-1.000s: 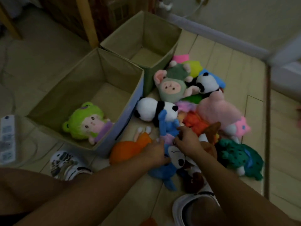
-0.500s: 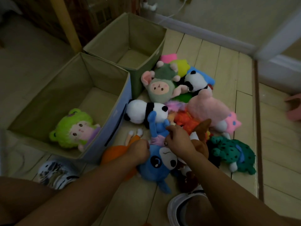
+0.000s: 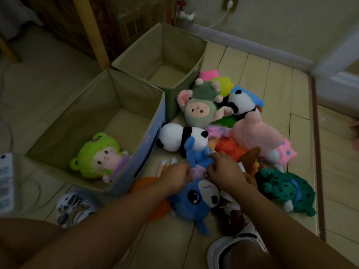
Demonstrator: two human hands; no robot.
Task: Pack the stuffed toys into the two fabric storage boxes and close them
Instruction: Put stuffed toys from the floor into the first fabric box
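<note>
Two open fabric boxes stand on the floor: the near box [image 3: 136,90] holds a lime-green doll [image 3: 97,155]; the far box [image 3: 182,33] looks empty. To their right lies a pile of stuffed toys: a panda [image 3: 174,137], a grey-green bunny doll [image 3: 198,111], a second panda [image 3: 241,102], a pink plush [image 3: 252,133], a dark green spotted toy [image 3: 287,189]. My left hand [image 3: 177,174] and my right hand [image 3: 226,169] both grip a blue big-eyed plush [image 3: 194,199] at its body, near the front of the pile.
An orange toy [image 3: 143,183] lies under my left forearm and a brown toy [image 3: 233,216] under my right. My shoes [image 3: 73,206] [image 3: 239,247] rest on the wooden floor. A wooden post [image 3: 91,30] and a wall with a cable stand behind the boxes.
Both hands have shifted slightly on the blue plush and its face has turned up toward me. The view has moved in closer.
</note>
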